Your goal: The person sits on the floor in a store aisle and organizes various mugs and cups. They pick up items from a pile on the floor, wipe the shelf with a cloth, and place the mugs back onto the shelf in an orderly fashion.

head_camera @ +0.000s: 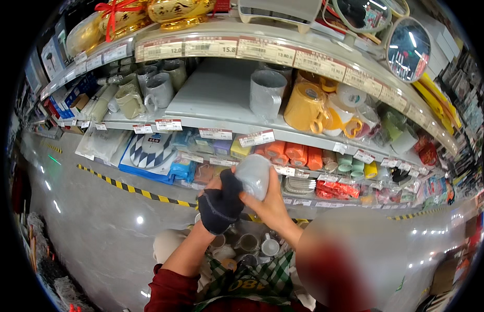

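Both hands hold a light grey mug wrapped in clear plastic [254, 176], low in front of the shelves. My left hand [221, 202], in a dark fingerless glove, is against its left side. My right hand [271, 202], bare, has its fingers around the right side and its thumb underneath. Below my hands, several mugs stand close together near my lap, among them a white mug [270, 246]. On the shelf ahead, a grey mug [267, 93] stands beside an upturned yellow mug [305, 107]. Further left are another grey mug [158, 91] and a beige-green mug [129, 102].
The grey metal shelf [214, 91] has price tags along its edge. Gold jars [179, 11] and round mirrors [409, 48] stand on the shelf above. Orange packages [296, 153] lie on a lower shelf. Yellow-and-black tape [136, 190] runs along the floor.
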Tool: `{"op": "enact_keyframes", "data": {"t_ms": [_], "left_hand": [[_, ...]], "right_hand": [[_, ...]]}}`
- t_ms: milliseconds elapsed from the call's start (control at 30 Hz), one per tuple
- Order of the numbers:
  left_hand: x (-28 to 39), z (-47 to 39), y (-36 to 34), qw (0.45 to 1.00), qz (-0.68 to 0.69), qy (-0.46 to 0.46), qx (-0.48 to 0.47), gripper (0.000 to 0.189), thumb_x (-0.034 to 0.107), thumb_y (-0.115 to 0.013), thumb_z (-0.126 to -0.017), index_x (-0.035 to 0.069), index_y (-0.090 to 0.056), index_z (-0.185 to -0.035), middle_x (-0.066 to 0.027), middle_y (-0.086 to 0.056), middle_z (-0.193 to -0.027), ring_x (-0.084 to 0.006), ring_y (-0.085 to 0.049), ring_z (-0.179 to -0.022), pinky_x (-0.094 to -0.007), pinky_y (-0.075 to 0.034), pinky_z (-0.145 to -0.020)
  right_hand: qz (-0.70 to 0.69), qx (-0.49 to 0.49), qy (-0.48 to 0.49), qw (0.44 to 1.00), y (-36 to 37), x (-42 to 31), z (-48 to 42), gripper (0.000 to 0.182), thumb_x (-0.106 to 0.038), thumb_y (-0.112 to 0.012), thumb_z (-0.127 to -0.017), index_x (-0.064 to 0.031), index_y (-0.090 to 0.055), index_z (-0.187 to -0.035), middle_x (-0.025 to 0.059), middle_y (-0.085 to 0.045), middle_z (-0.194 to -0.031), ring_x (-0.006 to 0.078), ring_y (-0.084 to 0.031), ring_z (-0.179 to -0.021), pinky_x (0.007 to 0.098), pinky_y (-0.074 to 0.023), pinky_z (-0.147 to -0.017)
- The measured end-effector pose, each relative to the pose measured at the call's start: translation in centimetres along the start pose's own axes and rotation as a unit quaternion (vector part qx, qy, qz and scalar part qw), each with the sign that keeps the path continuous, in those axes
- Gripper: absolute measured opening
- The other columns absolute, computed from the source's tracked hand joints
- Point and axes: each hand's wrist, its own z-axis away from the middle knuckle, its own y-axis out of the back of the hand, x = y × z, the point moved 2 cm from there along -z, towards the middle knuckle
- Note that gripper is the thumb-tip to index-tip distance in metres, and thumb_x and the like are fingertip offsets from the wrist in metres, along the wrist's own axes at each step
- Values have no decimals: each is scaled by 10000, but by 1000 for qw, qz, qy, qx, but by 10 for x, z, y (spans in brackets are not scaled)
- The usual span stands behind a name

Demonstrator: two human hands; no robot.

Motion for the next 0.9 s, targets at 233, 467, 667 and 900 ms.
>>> {"op": "enact_keyframes", "data": {"t_ms": [233, 467, 667, 900], "left_hand": [[22, -8, 13, 996, -42, -67, 33, 328, 17, -588, -804, 4, -551, -1130, -127, -633, -799, -325, -627, -690, -385, -488, -595], [19, -5, 17, 995, -41, -82, 23, 367, -19, -580, -800, -23, -531, -1163, -124, -628, -797, -306, -624, -689, -361, -480, -590], [14, -7, 18, 991, -35, -122, 30, 389, -60, -582, -784, -48, -520, -1168, -110, -624, -793, -295, -611, -679, -362, -481, -590], [3, -2, 16, 990, -56, -122, 33, 403, -60, -598, -771, -51, -514, -1164, -140, -620, -791, -327, -602, -673, -386, -486, -600]], "right_hand": [[34, 10, -28, 999, 10, -4, -2, 925, -529, -611, -894, 58, -177, -1462, 316, -381, -1332, 413, -397, -1250, 465, -311, -1074], [-49, 5, -69, 996, 6, -4, -2, 811, -509, -539, -944, 61, -248, -1443, 281, -408, -1313, 369, -400, -1244, 427, -299, -1073], [-200, -10, -128, 971, -2, 2, -2, 738, -494, -533, -957, 13, -290, -1435, 181, -449, -1304, 244, -465, -1208, 372, -450, -953], [-250, -43, -132, 958, -6, 2, -3, 692, -516, -479, -982, -31, -290, -1438, 117, -475, -1291, 188, -533, -1122, 319, -518, -846]]}}
